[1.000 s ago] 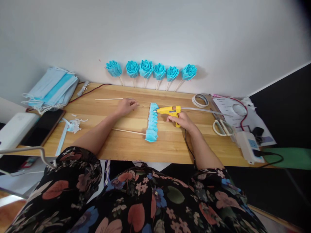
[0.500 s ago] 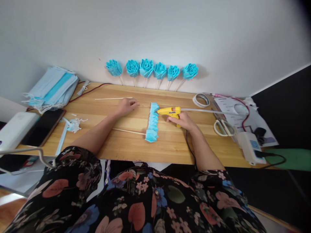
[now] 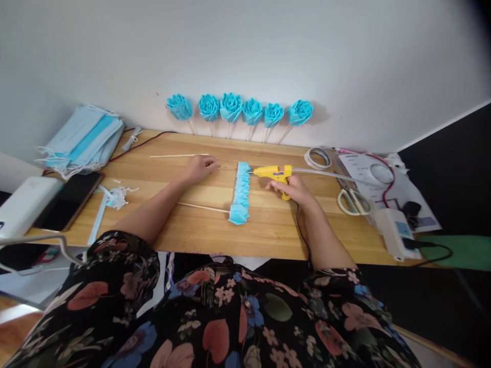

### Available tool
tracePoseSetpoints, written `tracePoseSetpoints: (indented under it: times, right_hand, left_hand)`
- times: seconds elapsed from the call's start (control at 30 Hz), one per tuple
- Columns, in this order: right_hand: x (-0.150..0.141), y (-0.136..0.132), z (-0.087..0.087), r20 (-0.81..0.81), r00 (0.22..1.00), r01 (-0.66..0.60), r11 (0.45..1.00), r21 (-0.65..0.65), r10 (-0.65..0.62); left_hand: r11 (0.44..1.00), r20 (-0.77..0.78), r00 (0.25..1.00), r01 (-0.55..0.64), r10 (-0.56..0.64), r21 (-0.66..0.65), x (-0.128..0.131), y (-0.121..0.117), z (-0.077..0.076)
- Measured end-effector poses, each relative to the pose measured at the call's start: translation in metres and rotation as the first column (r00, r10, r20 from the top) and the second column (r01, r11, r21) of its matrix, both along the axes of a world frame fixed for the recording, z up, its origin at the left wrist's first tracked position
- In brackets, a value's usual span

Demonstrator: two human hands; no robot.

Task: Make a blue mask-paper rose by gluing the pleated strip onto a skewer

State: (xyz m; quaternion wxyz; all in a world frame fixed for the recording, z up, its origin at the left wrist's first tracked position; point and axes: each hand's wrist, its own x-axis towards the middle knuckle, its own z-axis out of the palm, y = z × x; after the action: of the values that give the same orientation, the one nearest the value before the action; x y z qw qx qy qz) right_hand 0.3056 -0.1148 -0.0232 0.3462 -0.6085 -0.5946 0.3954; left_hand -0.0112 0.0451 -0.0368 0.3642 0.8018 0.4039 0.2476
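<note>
My right hand (image 3: pixel 294 188) is closed round the grip of a yellow glue gun (image 3: pixel 273 174), whose nozzle points left at the far end of a strip of folded blue petals (image 3: pixel 240 192). A thin wooden stick (image 3: pixel 203 207) lies on the wooden table (image 3: pixel 215 232) and meets the strip's near end. My left hand (image 3: pixel 200 167) rests on the table left of the strip, fingers curled, with nothing visibly in it. A second stick (image 3: pixel 178 156) lies just beyond that hand.
Several finished blue roses (image 3: pixel 238 110) on sticks lean against the wall. A stack of blue face masks (image 3: pixel 82 143), a phone (image 3: pixel 67 200) and white scraps (image 3: pixel 115 197) lie at left. Tape rolls (image 3: pixel 316 158), white scissors (image 3: pixel 353 202), papers and a power strip (image 3: pixel 395 230) lie at right.
My right hand has drawn the glue gun a little to the right, away from the top of the petal strip. My left hand has stayed in place.
</note>
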Motion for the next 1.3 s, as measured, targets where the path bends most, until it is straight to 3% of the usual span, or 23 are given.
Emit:
tracePoseSetpoints:
  times: [0.37,0.63,0.93,1.17,1.3]
  right_hand:
    - [-0.010,0.002,0.001,-0.383,0.919,0.060,0.993,-0.100,-0.094]
    - [-0.007,0.004,-0.001,-0.319,0.933,0.153,0.986,-0.069,-0.167]
    - [-0.012,0.012,-0.010,-0.358,0.911,0.240,0.969,0.051,-0.207]
    - [-0.019,0.004,-0.004,-0.363,0.923,0.116,0.992,-0.055,-0.128]
    - [-0.028,0.002,0.004,-0.361,0.932,0.008,0.999,-0.040,-0.022]
  left_hand:
    - [1.000,0.012,1.000,0.022,-0.022,0.020,-0.001,0.002,-0.004]
    - [1.000,0.008,1.000,0.019,-0.019,0.021,-0.001,0.003,-0.005]
    - [1.000,0.002,1.000,0.016,-0.016,0.013,-0.001,0.002,-0.003]
    - [0.999,0.003,0.999,0.033,-0.033,0.026,-0.001,0.001,-0.002]
    - [0.999,-0.012,1.000,0.024,-0.024,0.026,-0.002,0.002,-0.004]
